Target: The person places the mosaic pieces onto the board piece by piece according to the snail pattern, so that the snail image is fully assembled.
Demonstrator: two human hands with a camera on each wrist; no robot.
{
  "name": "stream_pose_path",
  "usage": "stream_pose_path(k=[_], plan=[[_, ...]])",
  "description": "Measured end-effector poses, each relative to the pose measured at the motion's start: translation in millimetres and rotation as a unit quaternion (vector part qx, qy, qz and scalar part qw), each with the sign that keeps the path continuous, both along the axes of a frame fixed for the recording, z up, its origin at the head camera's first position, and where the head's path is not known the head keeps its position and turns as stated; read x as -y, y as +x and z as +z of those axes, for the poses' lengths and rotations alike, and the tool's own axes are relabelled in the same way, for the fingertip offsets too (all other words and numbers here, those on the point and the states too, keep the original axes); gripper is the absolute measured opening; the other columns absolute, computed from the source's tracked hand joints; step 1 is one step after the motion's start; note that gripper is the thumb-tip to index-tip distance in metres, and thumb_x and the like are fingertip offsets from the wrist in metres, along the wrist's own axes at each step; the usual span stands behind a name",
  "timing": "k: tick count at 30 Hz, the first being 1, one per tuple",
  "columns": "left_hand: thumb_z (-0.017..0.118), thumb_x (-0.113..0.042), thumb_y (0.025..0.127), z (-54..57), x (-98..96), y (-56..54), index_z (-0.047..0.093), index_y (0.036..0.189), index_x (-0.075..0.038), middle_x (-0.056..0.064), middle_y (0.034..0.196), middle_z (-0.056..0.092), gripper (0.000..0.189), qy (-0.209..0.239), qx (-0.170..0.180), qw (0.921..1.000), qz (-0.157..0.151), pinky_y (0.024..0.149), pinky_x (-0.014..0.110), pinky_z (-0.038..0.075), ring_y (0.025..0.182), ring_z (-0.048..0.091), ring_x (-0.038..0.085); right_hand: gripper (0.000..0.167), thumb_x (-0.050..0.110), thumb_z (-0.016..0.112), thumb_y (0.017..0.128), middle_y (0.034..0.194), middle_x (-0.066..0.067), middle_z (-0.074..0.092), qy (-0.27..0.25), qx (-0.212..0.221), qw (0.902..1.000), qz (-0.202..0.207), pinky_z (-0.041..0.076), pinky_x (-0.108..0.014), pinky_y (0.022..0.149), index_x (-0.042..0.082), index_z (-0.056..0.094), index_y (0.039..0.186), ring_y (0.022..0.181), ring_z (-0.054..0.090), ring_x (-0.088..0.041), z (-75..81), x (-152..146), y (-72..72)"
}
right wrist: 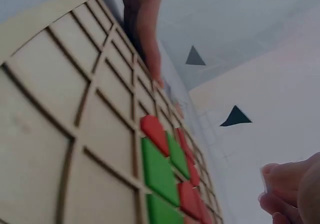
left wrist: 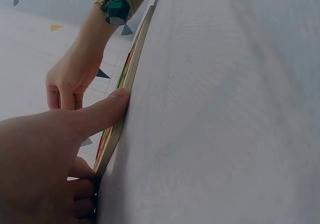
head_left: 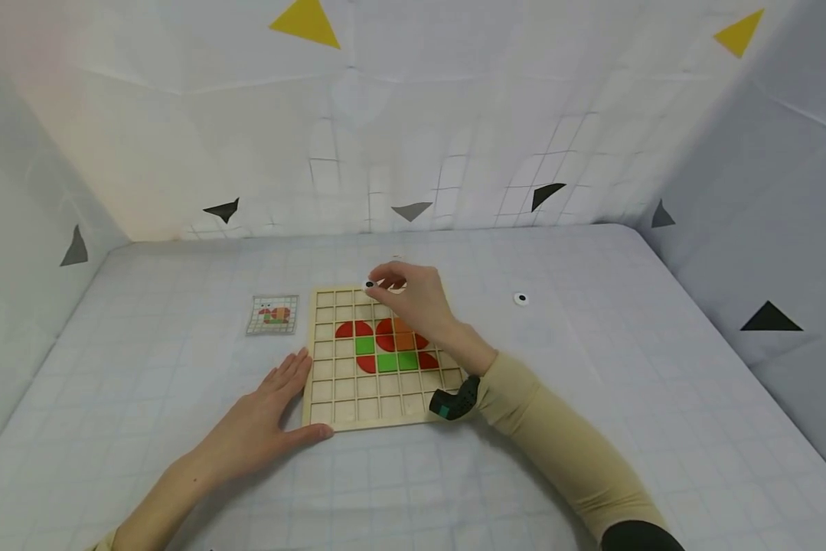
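Note:
My right hand (head_left: 419, 302) pinches a small white eye tile (head_left: 369, 285) with a black dot between thumb and fingertips, above the far edge of a wooden grid board (head_left: 357, 413). In the right wrist view the eye tile (right wrist: 264, 180) shows as a thin pale edge at the fingertips. My left hand (head_left: 264, 421) rests at the board's near left corner, its fingers along the left side and the thumb against the front edge. Set in the grid are red rounded tiles (head_left: 366, 363), green square tiles (head_left: 388, 362) and an orange tile (head_left: 404, 341).
A small picture card (head_left: 272, 315) showing a coloured pattern on a grid lies left of the board. Another white eye tile (head_left: 520, 298) lies on the white tabletop (head_left: 661, 398) to the right. White walls with dark and yellow triangles surround the table.

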State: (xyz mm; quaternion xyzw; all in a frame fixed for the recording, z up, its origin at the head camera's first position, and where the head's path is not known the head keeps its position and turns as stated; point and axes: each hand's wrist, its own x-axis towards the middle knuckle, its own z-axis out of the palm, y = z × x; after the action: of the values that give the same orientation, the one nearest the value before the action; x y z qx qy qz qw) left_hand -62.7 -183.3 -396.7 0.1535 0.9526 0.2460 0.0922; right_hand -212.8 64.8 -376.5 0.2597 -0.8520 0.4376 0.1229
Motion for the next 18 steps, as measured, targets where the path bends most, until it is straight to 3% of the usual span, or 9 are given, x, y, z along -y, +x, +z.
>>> stream_pose_path(k=[11, 18], plan=[[0.062, -0.073, 0.082, 0.3, -0.1, -0.5, 0.027, 0.158, -0.008, 0.006, 0.167, 0.019, 0.106, -0.001, -0.002, 1.0, -0.001, 0.113, 0.064, 0.031, 0.153, 0.019, 0.035, 0.018, 0.02, 0.078, 0.088, 0.091, -0.002, 0.076, 0.038, 0.006, 0.9993, 0.006, 0.055, -0.025, 0.073, 0.008, 0.075, 0.102, 0.079, 0.068, -0.013, -23.4, 7.7, 1.3], [0.061, -0.075, 0.082, -0.4, 0.1, -0.6, 0.026, 0.158, -0.008, 0.006, 0.167, 0.018, 0.107, 0.0, -0.001, 1.0, -0.002, 0.113, 0.064, 0.031, 0.153, 0.018, 0.035, 0.019, 0.02, 0.079, 0.087, 0.091, -0.002, 0.075, 0.048, 0.011, 0.9988, 0.001, 0.055, -0.024, 0.07, 0.008, 0.077, 0.102, 0.081, 0.067, -0.015, -28.2, 9.0, 1.6]])
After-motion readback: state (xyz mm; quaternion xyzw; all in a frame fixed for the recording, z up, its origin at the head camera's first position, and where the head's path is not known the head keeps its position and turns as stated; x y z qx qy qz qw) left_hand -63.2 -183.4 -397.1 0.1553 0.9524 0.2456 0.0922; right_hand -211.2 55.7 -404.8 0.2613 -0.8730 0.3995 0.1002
